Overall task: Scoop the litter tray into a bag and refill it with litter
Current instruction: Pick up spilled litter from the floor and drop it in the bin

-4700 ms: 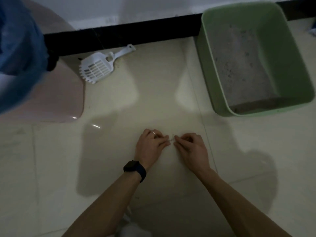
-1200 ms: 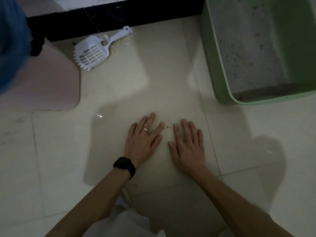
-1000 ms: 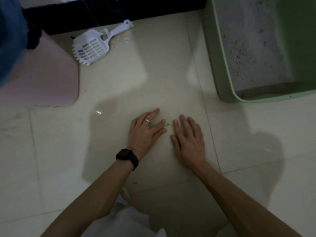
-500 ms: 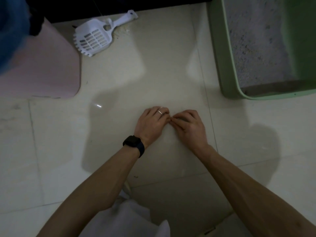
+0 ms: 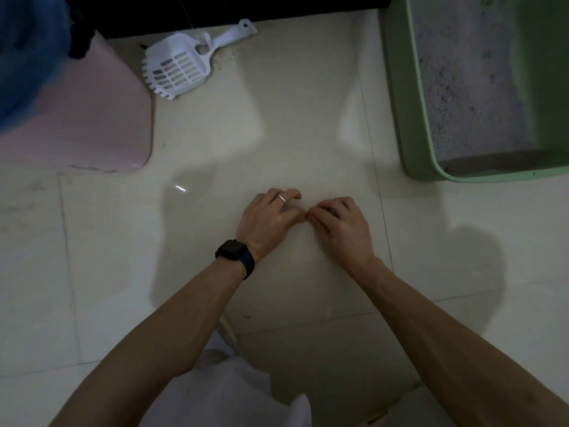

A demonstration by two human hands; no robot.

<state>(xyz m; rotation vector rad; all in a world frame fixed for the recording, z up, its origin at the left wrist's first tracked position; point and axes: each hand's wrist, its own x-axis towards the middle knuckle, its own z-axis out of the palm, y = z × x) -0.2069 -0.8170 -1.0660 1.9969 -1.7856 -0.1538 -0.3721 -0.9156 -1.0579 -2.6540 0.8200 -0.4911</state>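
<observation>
Left grip (image 5: 269,221), right grip (image 5: 341,223), both curled, tips meeting on floor (image 5: 292,118), contents unclear, litter tray (image 5: 400,118) well apart ahead-right

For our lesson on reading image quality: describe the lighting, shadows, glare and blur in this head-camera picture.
Head view: dim overall; a brighter patch of floor lies between the scoop and the litter tray; soft shadow darkens the tiles around the left hand and right hand; a small glint shows left of them; the blue shape at top left is blurred.
</observation>
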